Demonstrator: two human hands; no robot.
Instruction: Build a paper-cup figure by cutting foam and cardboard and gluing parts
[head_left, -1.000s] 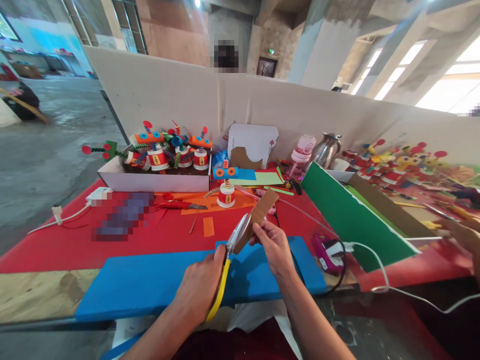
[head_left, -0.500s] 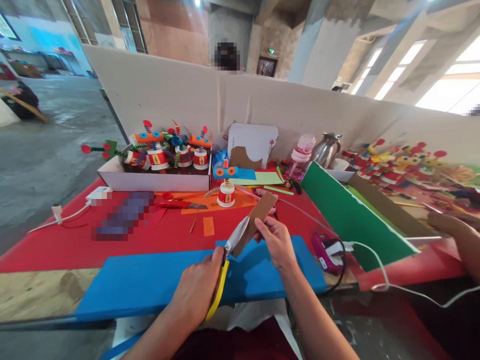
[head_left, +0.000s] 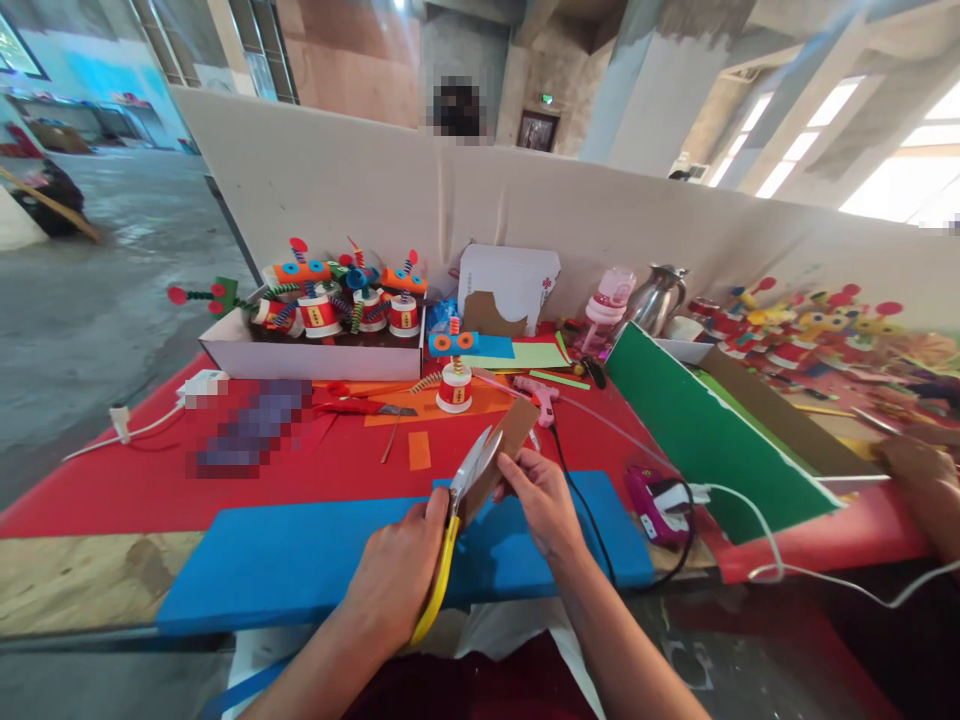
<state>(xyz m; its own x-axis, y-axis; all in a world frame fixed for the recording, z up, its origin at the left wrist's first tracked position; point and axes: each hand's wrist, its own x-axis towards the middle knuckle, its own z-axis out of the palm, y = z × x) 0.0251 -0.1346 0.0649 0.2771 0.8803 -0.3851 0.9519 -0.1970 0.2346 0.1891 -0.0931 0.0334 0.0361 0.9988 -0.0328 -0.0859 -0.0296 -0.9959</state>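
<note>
White first: a pale partition (head_left: 337, 180) stretches across the back, and in front of it runs the broad surface (head_left: 360, 465), mostly covered in red. Along its near edge lies a long blue board (head_left: 300, 560), right under the action! Over to the right, a green-sided box (head_left: 697, 440) sits at a slant, with another person's hand (head_left: 926, 480) beyond it at the frame's edge, its grip impossible to make out. Far left, a white box (head_left: 315, 360) is packed with colourful figures (head_left: 319, 315), springy arms poking out over the rim.

And now the hands, centre stage above the blue board! The left hand (head_left: 397, 565) is wrapped round the yellow handles of a pair of scissors (head_left: 451, 535), blades parted and lying along the left edge of a brown cardboard strip (head_left: 516, 430). The right hand (head_left: 541, 500) has that strip pinched between thumb and fingers, tilted up to the right, clear of the surface.

Just behind, one blue-headed figure (head_left: 454, 390) stands upright on its white-and-red cup; to its right rests a pink glue gun (head_left: 544, 395). Smallest of all, an orange scrap (head_left: 419, 451) lies flat in front of the figure.
</note>
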